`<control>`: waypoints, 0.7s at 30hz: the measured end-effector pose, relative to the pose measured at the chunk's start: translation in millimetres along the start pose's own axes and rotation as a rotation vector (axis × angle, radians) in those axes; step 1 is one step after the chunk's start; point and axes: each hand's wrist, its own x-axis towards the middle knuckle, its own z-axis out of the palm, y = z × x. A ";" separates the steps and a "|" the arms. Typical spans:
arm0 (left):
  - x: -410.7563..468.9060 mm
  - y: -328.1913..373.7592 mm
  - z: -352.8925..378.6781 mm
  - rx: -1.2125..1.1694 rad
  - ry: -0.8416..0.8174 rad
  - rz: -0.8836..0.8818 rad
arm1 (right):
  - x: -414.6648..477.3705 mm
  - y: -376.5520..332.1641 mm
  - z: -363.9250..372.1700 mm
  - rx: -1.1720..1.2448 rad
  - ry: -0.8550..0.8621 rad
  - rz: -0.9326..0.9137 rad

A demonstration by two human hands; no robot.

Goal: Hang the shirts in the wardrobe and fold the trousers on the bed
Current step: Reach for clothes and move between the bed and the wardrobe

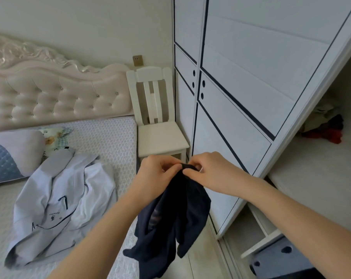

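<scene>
left hand (154, 174) + right hand (208, 170): together, pinching dark garment (170, 214) top edge | soft, limp, light | possibly trousers; grip waistband

White wooden chair (160, 135) below wall socket (138, 60), just beside tufted headboard (55, 97); grey-blue pillow (11, 154) far left.

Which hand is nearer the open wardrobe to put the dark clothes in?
Probably the right. The right hand pinches the dark garment on the side of the open wardrobe; the left hand, also pinching it, is nearer the bed.
</scene>
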 end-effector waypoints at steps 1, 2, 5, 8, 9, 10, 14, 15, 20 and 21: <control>-0.8 -1.2 1.0 0.002 -0.011 -0.016 | -0.8 2.2 2.1 -0.015 0.005 0.005; -1.9 -2.1 2.5 0.003 -0.029 -0.026 | -1.2 3.8 4.1 -0.027 0.006 0.007; -5.9 -4.4 7.8 -0.007 -0.079 -0.029 | -0.1 5.6 11.8 -0.064 0.013 0.018; -9.8 -9.9 10.3 -0.189 -0.045 -0.093 | 1.8 4.2 13.9 0.047 0.032 0.044; -11.2 -11.9 10.9 -0.270 -0.027 -0.121 | 2.4 3.9 13.0 0.093 0.036 0.041; -12.8 -13.6 11.6 -0.333 -0.014 -0.139 | 2.5 3.8 11.9 0.134 0.041 0.033; -19.3 -18.4 19.6 -0.402 -0.039 -0.159 | 1.0 4.0 11.0 0.223 0.075 0.019; -20.4 -19.4 22.1 -0.407 -0.065 -0.176 | 0.4 4.2 11.3 0.249 0.084 0.029; -18.7 -16.5 35.0 -0.749 -0.179 -0.387 | -4.2 4.1 5.9 0.228 0.066 0.023; -17.3 -15.5 37.6 -0.751 -0.182 -0.391 | -5.3 4.2 4.5 0.194 0.055 0.018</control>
